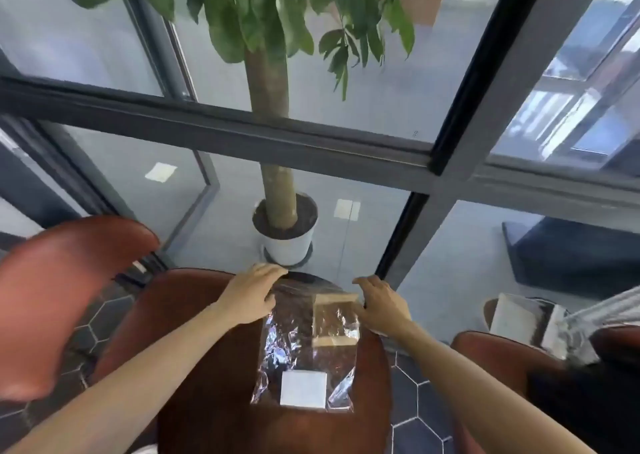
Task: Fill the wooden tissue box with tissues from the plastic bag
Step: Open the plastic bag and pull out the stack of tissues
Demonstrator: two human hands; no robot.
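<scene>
A clear plastic bag (pixel 294 343) lies flat on a round dark wooden table (pixel 214 401). Inside it, near the front, is a white folded stack of tissues (pixel 303 389). A wooden tissue box (pixel 335 320) shows through the bag at its far right, with pale wooden strips at its near and far ends. My left hand (pixel 251 294) rests on the bag's far left corner, fingers curled over the edge. My right hand (pixel 381 303) presses on the far right corner beside the box. Whether either hand pinches the plastic is unclear.
Brown leather chairs stand at the left (pixel 62 291) and the right (pixel 502 367). A potted tree in a white pot (pixel 287 242) stands beyond the table by a glass wall with dark frames (pixel 242 135). A person's sleeve and a white object (pixel 512 318) are at right.
</scene>
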